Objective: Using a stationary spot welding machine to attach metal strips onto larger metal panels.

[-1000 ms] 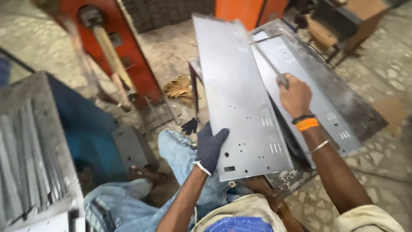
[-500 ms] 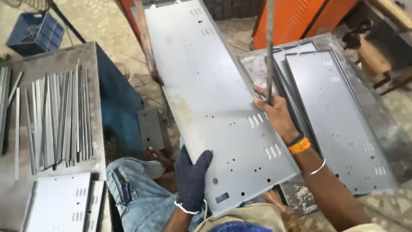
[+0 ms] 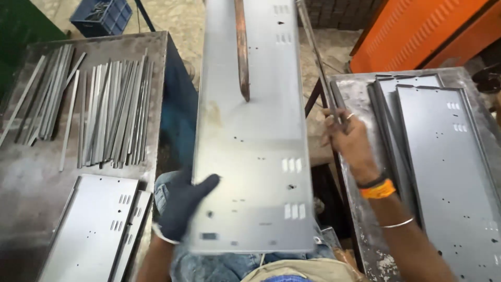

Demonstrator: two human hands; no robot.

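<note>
Head view, only one. Long grey panel filled the centre of the frame, running from the bottom up past the top edge, so its far end was cut off. It was blurred, its punched slots and holes soft. Left hand, in a dark glove, gripped the panel's lower left edge, thumb lying over the face and fingers hidden underneath. Right hand, bare with an orange wristband and thin bangle, was at the right of centre, just off the panel's right edge, closed round a thin rod that ran up to the top of the frame; its lower end was hidden in the fist. Whether the rod touched the panel, could not tell. A rusty brown bar crossed the upper panel face, tip pointing down, top cut off; resting on the panel or hanging above it, could not tell.

Left table at the left of the frame held a spread of thin metal strips in the upper left and flat slotted panels at the lower left, partly cut off by the bottom edge. Right table held stacked panels, overlapping, count unclear, cut off at the right edge. Blue crate in the upper left, contents too dark to make out. Orange cabinet in the upper right, mostly out of frame. Jeans showed under the panel at the bottom.
</note>
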